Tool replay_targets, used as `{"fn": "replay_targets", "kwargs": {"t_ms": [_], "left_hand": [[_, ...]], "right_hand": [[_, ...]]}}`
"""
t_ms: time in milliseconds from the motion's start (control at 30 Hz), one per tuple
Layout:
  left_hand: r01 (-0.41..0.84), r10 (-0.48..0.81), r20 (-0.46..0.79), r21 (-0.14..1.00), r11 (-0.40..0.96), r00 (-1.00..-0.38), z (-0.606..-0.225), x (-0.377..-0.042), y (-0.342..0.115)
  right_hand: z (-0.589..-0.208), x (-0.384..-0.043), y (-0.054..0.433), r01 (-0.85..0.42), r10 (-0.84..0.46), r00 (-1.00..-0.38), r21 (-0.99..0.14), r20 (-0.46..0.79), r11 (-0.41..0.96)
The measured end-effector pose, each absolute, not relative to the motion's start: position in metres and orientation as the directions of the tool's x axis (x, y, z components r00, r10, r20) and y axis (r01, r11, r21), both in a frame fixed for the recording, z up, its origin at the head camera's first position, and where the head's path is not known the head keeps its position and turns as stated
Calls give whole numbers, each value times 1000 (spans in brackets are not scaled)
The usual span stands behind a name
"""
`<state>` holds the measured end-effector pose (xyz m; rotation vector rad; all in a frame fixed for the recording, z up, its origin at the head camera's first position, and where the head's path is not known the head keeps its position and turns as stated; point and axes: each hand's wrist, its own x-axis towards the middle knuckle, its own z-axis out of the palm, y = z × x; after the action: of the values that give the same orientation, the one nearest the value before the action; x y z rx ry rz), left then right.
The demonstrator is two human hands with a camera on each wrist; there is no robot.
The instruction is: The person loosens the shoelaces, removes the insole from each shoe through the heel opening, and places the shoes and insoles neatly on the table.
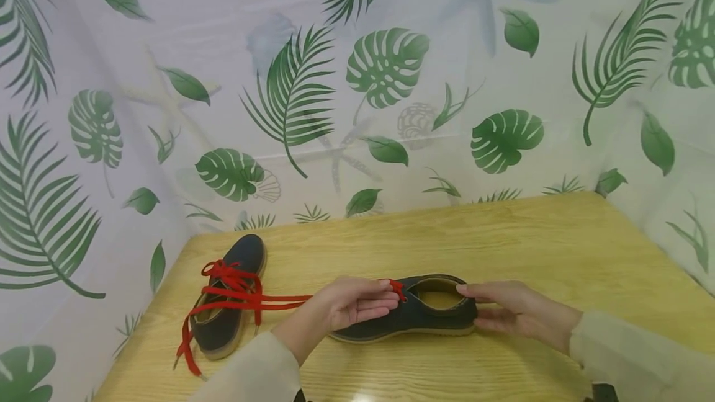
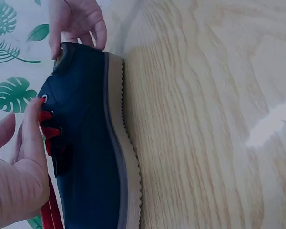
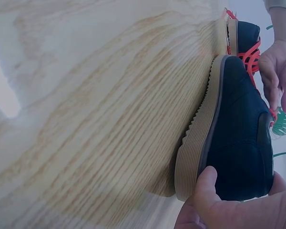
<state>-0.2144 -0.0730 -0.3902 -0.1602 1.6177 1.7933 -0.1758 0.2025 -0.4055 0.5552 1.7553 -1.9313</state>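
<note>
Left, a dark red-laced shoe (image 1: 216, 331) lies apart. Your left hand (image 1: 354, 304), thumb and straight fingers apart, nears the flat red lace (image 1: 398, 288) on the second dark, pale-soled shoe (image 1: 416, 322), central on the wooden surface (image 1: 530, 247); keep your right hand (image 1: 511, 309) clamped steadily round its heel.

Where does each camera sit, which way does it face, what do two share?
Head: worn on the head, facing forward and down at the held shoe and the second shoe; shows left hand, right hand, sleeves.
Left wrist: on that wrist, facing along the held shoe toward its heel; shows both hands.
Right wrist: on that wrist, facing from heel toward toe, second shoe beyond; shows both hands, one sleeve.
Shared: both wrist views show the held shoe's same side.
</note>
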Motion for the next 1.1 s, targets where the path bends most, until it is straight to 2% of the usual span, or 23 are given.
{"fn": "replay_targets", "kwargs": {"t_ms": [333,733,900,1100], "left_hand": [[-434,336,-480,877,206,-810,-398,-212,-62],[-365,258,-421,900,237,-870,-394,-204,-43],[-329,229,-372,922,205,-899,-401,-202,-41],[-245,191,-254,967,67,-948,-415,-193,-42]], "right_hand": [[-403,-175,204,592,-62,-806,-802,-588,-82],[-401,-177,201,589,-56,-808,-805,-586,-69],[-401,-178,200,583,-58,-812,-811,-580,-52],[-402,-177,200,589,-75,-808,-805,-585,-66]]}}
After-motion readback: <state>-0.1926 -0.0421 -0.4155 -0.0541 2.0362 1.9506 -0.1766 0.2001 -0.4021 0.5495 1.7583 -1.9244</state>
